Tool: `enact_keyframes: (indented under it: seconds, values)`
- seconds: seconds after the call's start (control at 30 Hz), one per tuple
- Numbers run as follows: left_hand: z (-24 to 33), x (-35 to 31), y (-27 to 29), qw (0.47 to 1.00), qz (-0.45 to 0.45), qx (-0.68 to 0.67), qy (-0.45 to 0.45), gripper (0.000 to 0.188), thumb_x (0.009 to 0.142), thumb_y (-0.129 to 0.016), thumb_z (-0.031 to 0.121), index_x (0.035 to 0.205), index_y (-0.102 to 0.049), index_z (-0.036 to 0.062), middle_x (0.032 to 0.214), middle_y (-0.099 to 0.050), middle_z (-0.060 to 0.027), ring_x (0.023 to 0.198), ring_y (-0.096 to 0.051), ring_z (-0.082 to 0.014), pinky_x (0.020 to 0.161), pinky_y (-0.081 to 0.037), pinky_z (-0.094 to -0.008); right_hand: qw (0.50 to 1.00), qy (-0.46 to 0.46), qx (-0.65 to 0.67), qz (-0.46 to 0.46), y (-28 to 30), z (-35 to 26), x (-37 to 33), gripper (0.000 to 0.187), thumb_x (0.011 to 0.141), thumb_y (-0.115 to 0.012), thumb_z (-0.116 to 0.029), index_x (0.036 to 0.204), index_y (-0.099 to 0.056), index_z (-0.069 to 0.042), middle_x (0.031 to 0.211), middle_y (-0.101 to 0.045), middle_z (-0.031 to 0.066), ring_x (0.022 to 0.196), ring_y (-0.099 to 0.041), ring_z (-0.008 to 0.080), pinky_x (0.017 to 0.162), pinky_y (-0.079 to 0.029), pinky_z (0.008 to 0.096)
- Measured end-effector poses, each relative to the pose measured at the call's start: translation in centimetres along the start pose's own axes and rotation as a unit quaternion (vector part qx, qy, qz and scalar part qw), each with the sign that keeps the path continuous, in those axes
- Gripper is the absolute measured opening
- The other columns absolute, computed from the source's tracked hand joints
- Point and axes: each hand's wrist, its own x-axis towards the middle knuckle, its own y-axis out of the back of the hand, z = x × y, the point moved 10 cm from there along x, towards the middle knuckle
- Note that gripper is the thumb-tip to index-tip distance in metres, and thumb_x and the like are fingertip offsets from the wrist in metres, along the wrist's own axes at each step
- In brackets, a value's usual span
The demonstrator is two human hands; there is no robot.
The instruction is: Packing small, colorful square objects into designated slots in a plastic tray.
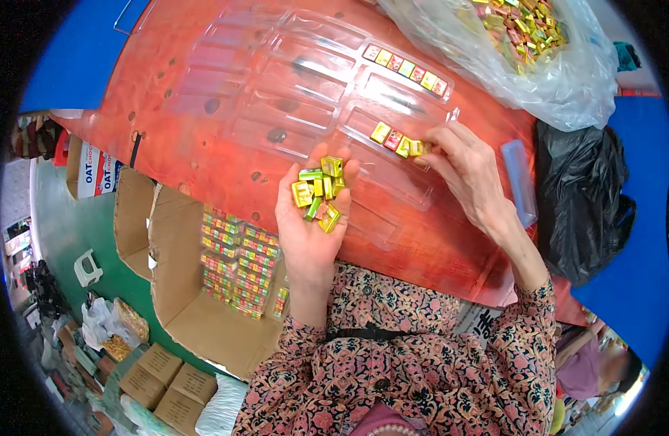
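Note:
My left hand (309, 236) is palm up, fingers curled round a loose pile of small wrapped candies (319, 187) in yellow, green and a little red. It hovers just off the near side of a clear plastic tray (287, 98) with long compartments. My right hand (462, 163) pinches a yellow wrapped candy (416, 148) at a compartment on the tray's right. Touching or close beside it, a short row of candies (390, 138) lies in that compartment. Farther back, a compartment holds a longer row of candies (406, 69). My right fingertips partly hide the pinched candy.
A clear plastic bag (582, 80) heaped with loose candies stands at the far right of the red table (473, 251). A black plastic bag (578, 196) hangs beside it. At lower left, an open cardboard box (182, 291) holds packed trays of candies (240, 261).

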Motion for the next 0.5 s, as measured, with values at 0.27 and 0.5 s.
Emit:
enact_keyframes:
  seconds: [0.27,0.5]
  values:
    - [-0.6,0.0,-1.2,0.999,0.021,0.023,-0.021,0.046,0.092,-0.032,0.028,0.127,-0.04,-0.0014,0.125,-0.047,-0.0193,0.12,-0.042,-0.0342,0.096,-0.038,-0.0495,0.792,-0.269,0.543,-0.072,-4.7,2.2,0.0,0.022,0.08,-0.063,-0.009,0.099,-0.057,0.0,0.083,-0.062,0.005,0.071,-0.057,0.009,0.063,-0.047,0.0243]
    - [-0.9,-0.1,-1.3,0.998,-0.051,0.039,0.02,0.043,0.093,-0.032,0.028,0.123,-0.044,-0.0009,0.119,-0.051,-0.0179,0.112,-0.048,-0.0341,0.094,-0.039,-0.0515,0.805,-0.222,0.532,-0.141,-5.8,-2.0,2.5,0.017,0.08,-0.062,-0.011,0.093,-0.061,-0.001,0.084,-0.059,0.0031,0.072,-0.056,0.0081,0.064,-0.046,0.0221]
